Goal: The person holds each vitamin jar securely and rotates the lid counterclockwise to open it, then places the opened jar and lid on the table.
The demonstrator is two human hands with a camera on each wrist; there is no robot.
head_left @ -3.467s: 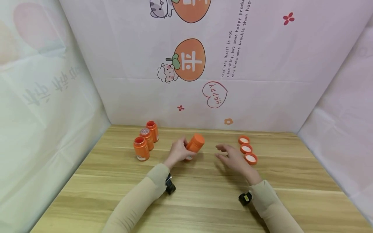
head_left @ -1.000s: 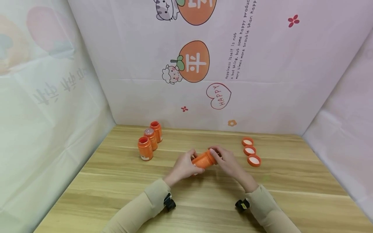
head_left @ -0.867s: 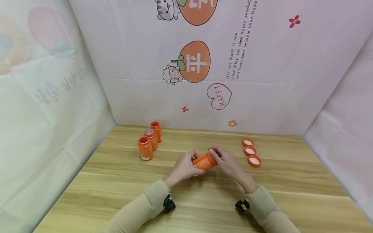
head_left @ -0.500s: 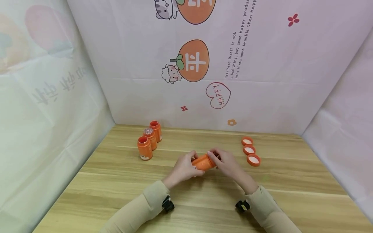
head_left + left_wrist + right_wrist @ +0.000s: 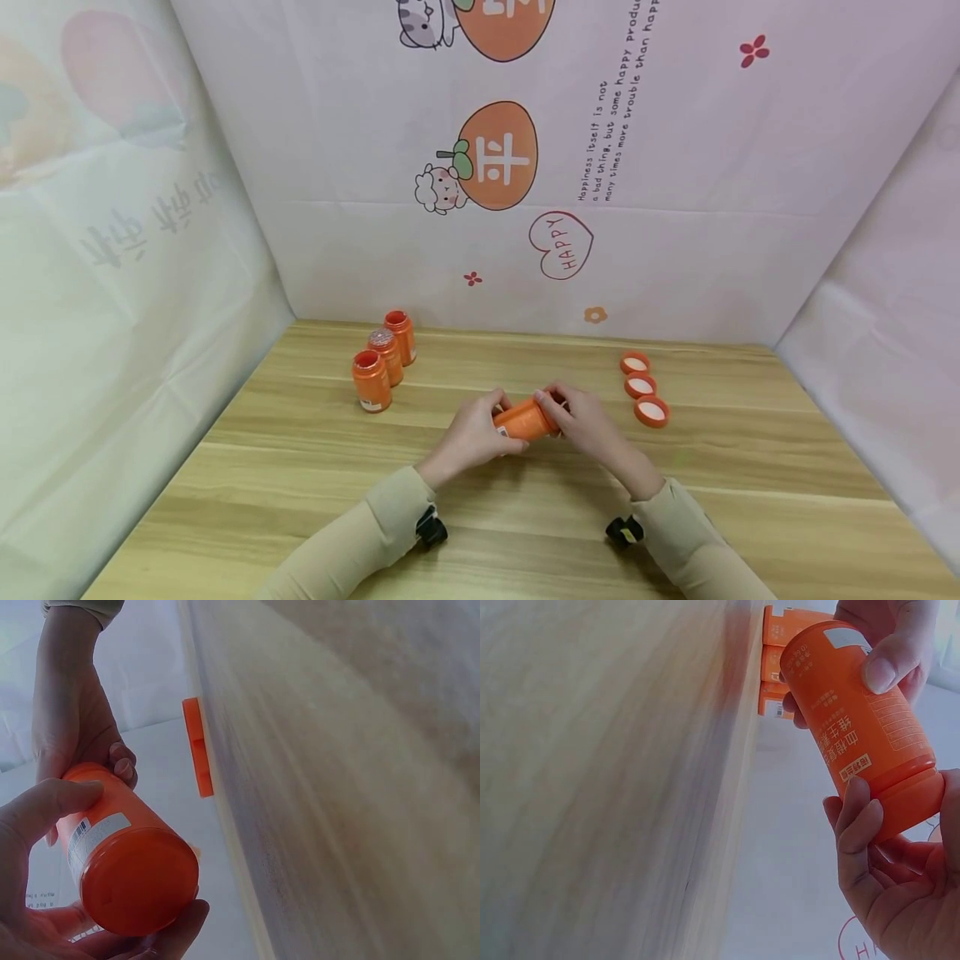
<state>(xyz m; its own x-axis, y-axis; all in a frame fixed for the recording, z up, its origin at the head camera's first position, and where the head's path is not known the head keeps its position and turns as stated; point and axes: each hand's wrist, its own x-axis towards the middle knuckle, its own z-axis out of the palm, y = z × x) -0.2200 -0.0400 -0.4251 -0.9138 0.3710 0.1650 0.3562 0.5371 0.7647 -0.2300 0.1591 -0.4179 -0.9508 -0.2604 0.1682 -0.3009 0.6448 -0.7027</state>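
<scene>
An orange pill bottle (image 5: 523,421) is tilted sideways above the table, its capped end toward the right. My left hand (image 5: 472,435) grips its body, with the thumb lying along the label in the left wrist view, where the round base (image 5: 140,881) faces the camera. My right hand (image 5: 588,423) curls its fingers and thumb round the bottle's orange cap (image 5: 909,806). The cap sits on the bottle. In the right wrist view, printed text shows on the body, and fingers hide part of the cap.
Three uncapped orange bottles stand in a slanting row at the left, the nearest bottle (image 5: 372,385) in front. Three upturned caps with white liners lie in a row at the right, the nearest cap (image 5: 652,412) in front. White printed sheets wall the wooden table (image 5: 525,533).
Since the oldest frame, my right hand has moved left onto the cap, and the bottle has tipped over toward the right. Over the last second, both hands have barely shifted.
</scene>
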